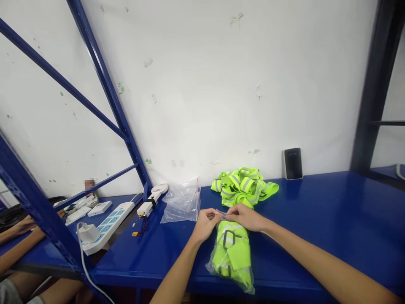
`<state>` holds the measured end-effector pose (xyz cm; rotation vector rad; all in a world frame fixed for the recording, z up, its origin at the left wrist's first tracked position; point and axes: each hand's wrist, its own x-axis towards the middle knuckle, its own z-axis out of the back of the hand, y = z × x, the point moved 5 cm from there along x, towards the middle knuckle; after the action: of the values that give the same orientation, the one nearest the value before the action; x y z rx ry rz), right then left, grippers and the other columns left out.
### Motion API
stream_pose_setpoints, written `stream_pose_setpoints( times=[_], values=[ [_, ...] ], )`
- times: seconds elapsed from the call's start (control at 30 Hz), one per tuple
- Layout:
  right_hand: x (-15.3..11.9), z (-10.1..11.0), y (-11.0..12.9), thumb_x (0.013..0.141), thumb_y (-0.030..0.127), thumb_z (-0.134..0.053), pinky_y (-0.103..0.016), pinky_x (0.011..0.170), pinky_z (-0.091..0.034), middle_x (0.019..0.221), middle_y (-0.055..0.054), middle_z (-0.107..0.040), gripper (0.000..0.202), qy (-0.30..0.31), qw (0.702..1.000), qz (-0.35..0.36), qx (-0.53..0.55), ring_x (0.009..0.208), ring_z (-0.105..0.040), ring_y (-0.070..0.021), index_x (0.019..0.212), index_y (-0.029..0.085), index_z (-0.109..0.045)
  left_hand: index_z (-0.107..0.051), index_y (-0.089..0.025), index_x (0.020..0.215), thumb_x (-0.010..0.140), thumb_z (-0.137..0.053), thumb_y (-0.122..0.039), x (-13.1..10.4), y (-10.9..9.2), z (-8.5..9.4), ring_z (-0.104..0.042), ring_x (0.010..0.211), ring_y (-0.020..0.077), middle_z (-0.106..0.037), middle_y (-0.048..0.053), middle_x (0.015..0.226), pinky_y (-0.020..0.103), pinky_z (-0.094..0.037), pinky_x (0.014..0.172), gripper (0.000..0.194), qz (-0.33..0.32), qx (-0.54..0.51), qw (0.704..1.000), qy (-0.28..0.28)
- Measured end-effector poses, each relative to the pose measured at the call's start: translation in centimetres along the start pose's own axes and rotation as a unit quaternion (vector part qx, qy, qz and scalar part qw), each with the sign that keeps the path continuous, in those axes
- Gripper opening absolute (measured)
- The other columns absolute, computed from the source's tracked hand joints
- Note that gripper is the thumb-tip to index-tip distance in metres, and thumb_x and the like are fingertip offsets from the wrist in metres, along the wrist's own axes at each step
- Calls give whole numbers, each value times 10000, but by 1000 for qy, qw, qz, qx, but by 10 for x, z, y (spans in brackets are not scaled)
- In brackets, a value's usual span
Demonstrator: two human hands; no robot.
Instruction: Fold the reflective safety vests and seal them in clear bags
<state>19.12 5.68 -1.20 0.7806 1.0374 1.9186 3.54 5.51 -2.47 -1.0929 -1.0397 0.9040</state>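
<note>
A clear plastic bag [210, 262] lies at the table's front edge with a folded neon-yellow reflective strap vest [237, 257] inside it; a black buckle shows through the film. My left hand [206, 221] pinches the bag's top edge between thumb and fingers. Close beside it, my right hand [243, 216] pinches the same edge a little to the right. Just beyond my hands is a loose heap of neon-yellow reflective straps [242, 185]. Left of my left hand lie more clear plastic bags [182, 200], flat on the table.
A small dark-screened device [292, 164] leans by the wall. At left are a white handheld fan [155, 198] with wires, a white power strip [110, 226] with a plug, and a blue rack post [109, 93]. Another person's hands [25, 223] rest on the adjoining table.
</note>
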Motion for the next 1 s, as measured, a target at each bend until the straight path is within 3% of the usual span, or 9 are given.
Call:
stream_pose_setpoints(
  times=[0.17, 0.57, 1.0],
  values=[
    [-2, 2, 0, 733, 507, -653, -244, 556, -385, 646, -32, -671, 383, 11, 999, -8, 50, 591, -539, -154, 753, 137, -749, -674, -117, 741, 685, -751, -476, -1, 0, -1, -646, 750, 180, -712, 97, 833, 281, -484, 726, 372, -8, -7, 1000, 13],
    [-6, 3, 6, 771, 449, -617, -244, 571, -391, 664, -30, -686, 342, -9, 999, 15, 35, 603, -545, -153, 771, 140, -765, -686, -108, 766, 665, -758, -499, -3, -2, 1, -663, 789, 205, -724, 122, 853, 305, -504, 756, 410, -7, 14, 1000, 3],
    [-5, 2, 3, 705, 441, -703, -248, 574, -424, 705, -63, -720, 320, -13, 998, -8, 60, 626, -598, -174, 763, 130, -755, -688, -100, 766, 670, -772, -442, -4, -3, -1, -663, 765, 199, -727, 129, 833, 306, -504, 744, 365, -5, 16, 1000, 15]
  ],
)
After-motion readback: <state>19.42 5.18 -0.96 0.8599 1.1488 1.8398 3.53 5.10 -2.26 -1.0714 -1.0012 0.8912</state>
